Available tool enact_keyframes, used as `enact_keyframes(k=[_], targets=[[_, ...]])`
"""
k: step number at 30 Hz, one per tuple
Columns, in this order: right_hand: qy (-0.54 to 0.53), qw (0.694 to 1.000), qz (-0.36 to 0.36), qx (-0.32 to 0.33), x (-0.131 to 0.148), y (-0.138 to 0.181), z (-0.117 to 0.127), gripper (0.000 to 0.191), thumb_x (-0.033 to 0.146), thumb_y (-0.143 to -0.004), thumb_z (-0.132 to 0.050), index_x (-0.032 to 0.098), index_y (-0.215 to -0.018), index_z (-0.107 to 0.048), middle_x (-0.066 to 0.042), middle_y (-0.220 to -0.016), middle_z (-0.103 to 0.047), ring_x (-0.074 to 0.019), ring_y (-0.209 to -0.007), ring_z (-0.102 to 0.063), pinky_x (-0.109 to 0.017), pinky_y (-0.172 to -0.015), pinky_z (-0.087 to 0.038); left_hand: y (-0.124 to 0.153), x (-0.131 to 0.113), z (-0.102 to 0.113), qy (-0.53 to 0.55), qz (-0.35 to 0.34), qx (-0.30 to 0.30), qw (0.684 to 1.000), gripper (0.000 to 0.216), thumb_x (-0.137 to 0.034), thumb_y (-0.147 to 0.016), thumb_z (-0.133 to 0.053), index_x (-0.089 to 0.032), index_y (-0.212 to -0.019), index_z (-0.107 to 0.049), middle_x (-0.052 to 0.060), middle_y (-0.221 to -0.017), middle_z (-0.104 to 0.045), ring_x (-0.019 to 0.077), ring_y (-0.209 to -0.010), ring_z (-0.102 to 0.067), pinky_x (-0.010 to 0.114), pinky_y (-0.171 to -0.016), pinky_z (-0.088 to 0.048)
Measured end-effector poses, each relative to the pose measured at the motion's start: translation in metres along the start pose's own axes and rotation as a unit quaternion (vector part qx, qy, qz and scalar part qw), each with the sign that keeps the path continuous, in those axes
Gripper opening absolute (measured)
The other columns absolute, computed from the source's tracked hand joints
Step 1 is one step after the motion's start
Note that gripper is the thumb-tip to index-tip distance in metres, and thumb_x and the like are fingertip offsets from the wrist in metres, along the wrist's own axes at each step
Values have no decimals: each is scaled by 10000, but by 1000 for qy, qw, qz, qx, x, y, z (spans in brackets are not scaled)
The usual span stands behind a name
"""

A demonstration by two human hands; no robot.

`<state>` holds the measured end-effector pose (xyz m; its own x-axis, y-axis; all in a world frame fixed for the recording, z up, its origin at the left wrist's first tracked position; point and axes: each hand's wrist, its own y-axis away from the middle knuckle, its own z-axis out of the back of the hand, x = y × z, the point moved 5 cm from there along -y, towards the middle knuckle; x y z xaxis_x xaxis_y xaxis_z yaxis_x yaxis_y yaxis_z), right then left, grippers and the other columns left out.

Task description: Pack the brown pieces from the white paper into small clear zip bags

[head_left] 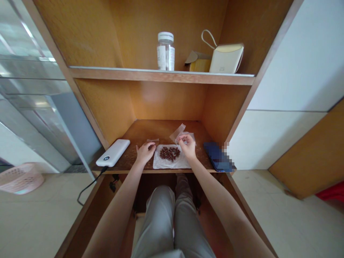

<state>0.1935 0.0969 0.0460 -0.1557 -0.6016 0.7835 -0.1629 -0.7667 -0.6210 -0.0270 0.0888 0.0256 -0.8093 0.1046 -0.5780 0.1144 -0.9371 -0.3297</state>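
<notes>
Dark red-brown capsules (170, 153) lie in a loose heap on a white paper sheet (158, 164) at the front of the wooden shelf. My right hand (187, 145) is above the sheet's right edge, thumb and fingers pinching a small clear plastic bag (177, 133) that tilts up to the left. Left of the sheet, my left hand (145, 152) rests low with fingers curled together. Something dark shows at its fingertips, too small to name. Another clear bag (153, 141) lies just beyond those fingertips.
A white power bank (114, 152) with a black cable (90, 184) lies on the left. On the right is a dark phone (218, 157). The upper shelf holds a white-capped bottle (166, 52), a yellow box (200, 63) and a cream case (227, 58) with a strap.
</notes>
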Motion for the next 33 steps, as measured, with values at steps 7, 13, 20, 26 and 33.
enact_keyframes(k=[7, 13, 20, 26, 33], targets=[[0, 998, 18, 60, 4, 8, -3, 78, 269, -752, -525, 199, -743, -493, -29, -752, -654, -158, -759, -644, -304, -724, -495, 8, -24, 25, 207, -87, -102, 969, 246, -351, -815, -489, -199, -896, -664, 66, -1028, -687, 224, -1027, -597, 383, -972, -391], [33, 993, 50, 105, 8, 13, -6, 58, 242, -762, -503, 191, -755, -532, -40, -810, -664, -158, -777, -635, -307, -732, -503, 4, -52, 12, 497, -6, 54, 866, 405, -387, -814, -368, -121, -943, -644, 124, -976, -699, 248, -947, -646, 425, -878, -477], [37, 991, 60, 113, 10, 14, -8, 65, 244, -745, -517, 194, -748, -558, -16, -768, -634, -146, -750, -609, -296, -742, -497, -2, -80, 0, 563, 47, 125, 815, 426, -372, -821, -312, -105, -923, -628, 148, -1036, -673, 254, -957, -637, 448, -855, -494], [32, 990, 56, 126, 11, 14, -11, 82, 259, -756, -512, 191, -747, -557, -22, -782, -641, -149, -763, -601, -305, -756, -487, -7, -86, -3, 567, 7, 64, 821, 244, -299, -755, -438, -125, -767, -609, 125, -921, -686, 225, -875, -652, 404, -826, -492], [21, 989, 57, 135, 16, 14, -9, 107, 278, -775, -520, 193, -830, -557, -31, -849, -634, -156, -805, -590, -299, -760, -470, -9, -84, 8, 504, -74, 23, 860, 176, -299, -720, -568, -143, -721, -649, 51, -714, -677, 179, -669, -638, 339, -710, -493]])
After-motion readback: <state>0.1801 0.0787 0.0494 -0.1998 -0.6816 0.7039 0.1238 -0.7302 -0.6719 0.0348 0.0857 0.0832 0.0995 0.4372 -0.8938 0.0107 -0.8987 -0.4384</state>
